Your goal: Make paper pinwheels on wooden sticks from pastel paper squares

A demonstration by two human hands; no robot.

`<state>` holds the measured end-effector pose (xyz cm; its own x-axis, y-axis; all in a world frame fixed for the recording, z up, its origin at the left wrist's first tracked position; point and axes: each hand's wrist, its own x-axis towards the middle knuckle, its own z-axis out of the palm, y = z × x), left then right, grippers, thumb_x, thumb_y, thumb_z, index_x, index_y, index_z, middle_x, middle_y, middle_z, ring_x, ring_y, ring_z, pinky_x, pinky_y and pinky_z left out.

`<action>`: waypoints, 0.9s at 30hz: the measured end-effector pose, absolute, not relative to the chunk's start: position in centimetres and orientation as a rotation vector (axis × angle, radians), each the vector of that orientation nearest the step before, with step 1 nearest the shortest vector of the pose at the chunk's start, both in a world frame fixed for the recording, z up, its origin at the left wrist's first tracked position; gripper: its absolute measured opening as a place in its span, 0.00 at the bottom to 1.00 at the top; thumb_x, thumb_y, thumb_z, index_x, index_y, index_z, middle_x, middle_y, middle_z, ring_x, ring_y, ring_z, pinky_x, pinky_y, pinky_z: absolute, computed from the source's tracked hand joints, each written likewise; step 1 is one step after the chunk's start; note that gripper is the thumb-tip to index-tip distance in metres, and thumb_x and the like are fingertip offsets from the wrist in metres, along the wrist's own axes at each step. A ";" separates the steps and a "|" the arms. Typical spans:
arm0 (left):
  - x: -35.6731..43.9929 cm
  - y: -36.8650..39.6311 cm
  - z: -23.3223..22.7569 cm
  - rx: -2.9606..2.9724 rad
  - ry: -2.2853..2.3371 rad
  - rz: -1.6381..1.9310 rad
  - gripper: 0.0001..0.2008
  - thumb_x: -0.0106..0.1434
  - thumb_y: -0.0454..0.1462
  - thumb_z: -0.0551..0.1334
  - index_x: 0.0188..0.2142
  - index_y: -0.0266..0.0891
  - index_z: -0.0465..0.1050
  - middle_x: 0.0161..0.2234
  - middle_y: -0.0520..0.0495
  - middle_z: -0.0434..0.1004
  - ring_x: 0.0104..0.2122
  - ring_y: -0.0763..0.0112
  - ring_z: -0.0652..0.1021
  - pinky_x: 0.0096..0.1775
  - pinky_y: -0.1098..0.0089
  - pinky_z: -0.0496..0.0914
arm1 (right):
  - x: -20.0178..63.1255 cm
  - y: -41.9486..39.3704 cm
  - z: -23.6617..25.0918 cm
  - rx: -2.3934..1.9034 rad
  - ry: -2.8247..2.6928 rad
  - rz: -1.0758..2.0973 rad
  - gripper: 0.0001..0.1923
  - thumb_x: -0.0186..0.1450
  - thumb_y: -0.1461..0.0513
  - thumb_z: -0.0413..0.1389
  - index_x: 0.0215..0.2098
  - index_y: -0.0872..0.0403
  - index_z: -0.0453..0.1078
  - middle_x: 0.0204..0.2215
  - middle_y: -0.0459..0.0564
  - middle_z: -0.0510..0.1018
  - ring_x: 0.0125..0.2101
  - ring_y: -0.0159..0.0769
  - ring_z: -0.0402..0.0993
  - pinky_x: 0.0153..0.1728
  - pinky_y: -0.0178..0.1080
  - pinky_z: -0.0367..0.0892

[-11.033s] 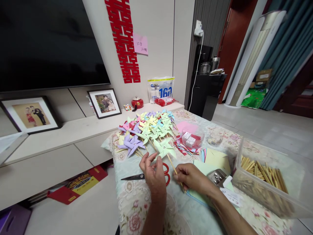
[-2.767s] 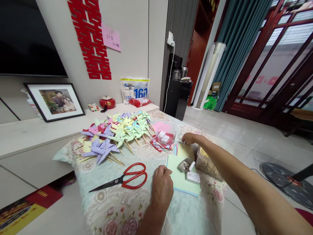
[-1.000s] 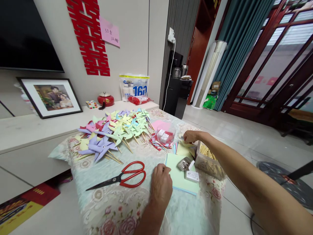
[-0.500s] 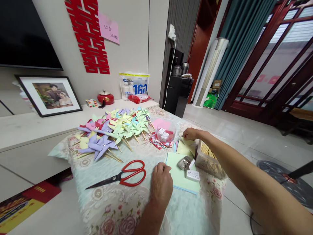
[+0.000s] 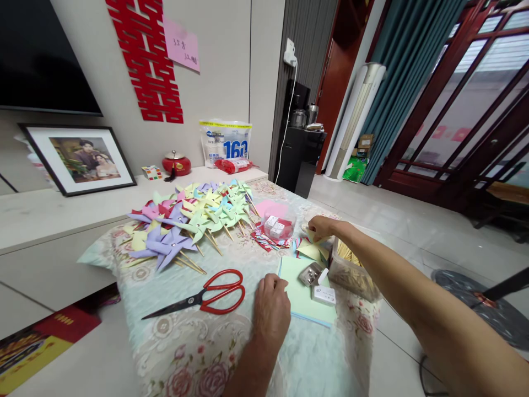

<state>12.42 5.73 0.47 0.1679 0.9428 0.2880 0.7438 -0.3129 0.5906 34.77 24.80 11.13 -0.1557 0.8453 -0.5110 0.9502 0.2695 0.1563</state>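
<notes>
Floral cloth covers the low table, everything sits on it. Pinwheel pile – purple, green, yellow, pink paper on wooden sticks – lies well beyond the left fingertips, up and to their left. Clear stick box sits just on the near side of the right fingers, under the forearm, full of wooden sticks. Green paper stack lies flat right at the left fingertips; a metal hole punch and a small white box rest on it.

Red scissors lie just left of the left knuckles, blades shut, tips pointing away to the left. Clear tub of small white boxes stands just left of the right fingers.

Left hand – palm down, fingers curled together, tips touching the near-left corner of the green stack, not gripping anything.

Right hand – reached far out, thumb and fingers pinching a yellow paper sheet at its far edge; the sheet is lifted and bent, its lower part hanging over the loose coloured sheets between tub and stick box.
</notes>
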 end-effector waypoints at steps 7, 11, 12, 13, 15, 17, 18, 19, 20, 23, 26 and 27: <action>12.4 5.8 0.4 2.157 1.613 0.906 0.16 0.60 0.23 0.56 0.43 0.37 0.76 0.43 0.43 0.73 0.44 0.59 0.72 0.48 0.59 0.68 | 34.4 24.5 11.4 1.613 2.031 -0.245 0.16 0.70 0.57 0.58 0.52 0.56 0.71 0.51 0.52 0.76 0.46 0.44 0.76 0.45 0.48 0.75; 12.4 5.8 0.4 2.163 1.612 0.905 0.17 0.60 0.23 0.56 0.43 0.37 0.76 0.43 0.43 0.73 0.44 0.59 0.72 0.48 0.59 0.68 | 34.3 24.4 12.0 1.611 2.043 -0.256 0.16 0.70 0.57 0.58 0.52 0.57 0.71 0.50 0.52 0.76 0.46 0.44 0.76 0.46 0.48 0.74; 12.4 5.8 0.4 2.165 1.612 0.906 0.17 0.60 0.23 0.56 0.43 0.37 0.76 0.43 0.43 0.73 0.44 0.59 0.72 0.48 0.59 0.68 | 34.4 24.4 12.2 1.610 2.047 -0.265 0.16 0.70 0.57 0.58 0.51 0.57 0.72 0.50 0.52 0.76 0.46 0.44 0.76 0.46 0.48 0.74; 12.4 5.8 0.4 2.165 1.613 0.907 0.17 0.60 0.23 0.56 0.43 0.37 0.76 0.43 0.43 0.72 0.44 0.59 0.72 0.48 0.59 0.68 | 34.4 24.4 12.3 1.607 2.053 -0.278 0.16 0.70 0.57 0.58 0.51 0.57 0.72 0.50 0.52 0.76 0.46 0.44 0.76 0.45 0.48 0.74; 12.4 5.7 0.5 2.162 1.618 0.910 0.17 0.60 0.23 0.56 0.43 0.38 0.76 0.42 0.44 0.72 0.44 0.59 0.73 0.48 0.59 0.67 | 34.5 24.3 12.6 1.598 2.064 -0.311 0.15 0.69 0.56 0.59 0.50 0.57 0.72 0.49 0.51 0.77 0.46 0.44 0.76 0.45 0.48 0.75; 12.4 5.8 0.5 2.156 1.621 0.909 0.16 0.60 0.23 0.56 0.43 0.38 0.76 0.42 0.44 0.72 0.44 0.60 0.73 0.48 0.60 0.67 | 34.5 24.2 12.7 1.595 2.075 -0.342 0.15 0.69 0.56 0.59 0.50 0.57 0.72 0.49 0.51 0.77 0.45 0.44 0.76 0.45 0.48 0.75; 12.5 5.8 0.5 2.152 1.622 0.906 0.16 0.60 0.23 0.56 0.42 0.38 0.76 0.42 0.44 0.72 0.44 0.60 0.73 0.48 0.60 0.67 | 34.5 24.1 12.7 1.597 2.078 -0.355 0.15 0.70 0.57 0.58 0.50 0.57 0.72 0.49 0.51 0.77 0.45 0.44 0.76 0.45 0.48 0.75; 12.5 5.8 0.5 2.149 1.621 0.904 0.16 0.60 0.23 0.56 0.43 0.37 0.76 0.43 0.43 0.72 0.44 0.59 0.73 0.48 0.60 0.67 | 34.5 24.1 12.7 1.602 2.080 -0.366 0.15 0.70 0.57 0.58 0.50 0.57 0.72 0.49 0.51 0.77 0.45 0.44 0.76 0.45 0.48 0.75; 12.5 5.8 0.5 2.146 1.620 0.902 0.17 0.60 0.23 0.56 0.43 0.37 0.76 0.43 0.43 0.73 0.44 0.59 0.72 0.48 0.60 0.67 | 34.5 24.0 12.6 1.608 2.082 -0.376 0.15 0.70 0.57 0.58 0.50 0.57 0.72 0.49 0.51 0.77 0.45 0.44 0.76 0.45 0.48 0.75; 12.4 5.8 0.5 2.146 1.616 0.904 0.17 0.60 0.23 0.56 0.43 0.37 0.76 0.43 0.43 0.73 0.44 0.59 0.72 0.48 0.60 0.67 | 34.5 24.0 12.3 1.627 2.081 -0.401 0.15 0.69 0.57 0.58 0.51 0.57 0.72 0.49 0.51 0.77 0.45 0.44 0.76 0.44 0.47 0.75; 12.4 5.7 0.6 2.155 1.614 0.892 0.17 0.60 0.23 0.57 0.43 0.37 0.76 0.43 0.43 0.72 0.44 0.59 0.73 0.48 0.60 0.67 | 34.5 24.2 11.7 1.633 2.072 -0.427 0.16 0.69 0.57 0.59 0.51 0.57 0.72 0.50 0.51 0.76 0.45 0.44 0.76 0.44 0.47 0.75; 12.4 5.7 0.6 2.157 1.613 0.886 0.16 0.60 0.23 0.57 0.43 0.37 0.76 0.43 0.43 0.72 0.44 0.59 0.73 0.48 0.59 0.68 | 34.5 24.3 11.6 1.632 2.068 -0.437 0.16 0.69 0.57 0.59 0.51 0.57 0.71 0.50 0.52 0.76 0.45 0.44 0.76 0.44 0.47 0.75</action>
<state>12.41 5.73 0.61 0.1771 0.9395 0.2934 0.7512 -0.3216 0.5764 34.47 24.33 11.55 -0.1845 0.8209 -0.5404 0.9693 0.2429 0.0381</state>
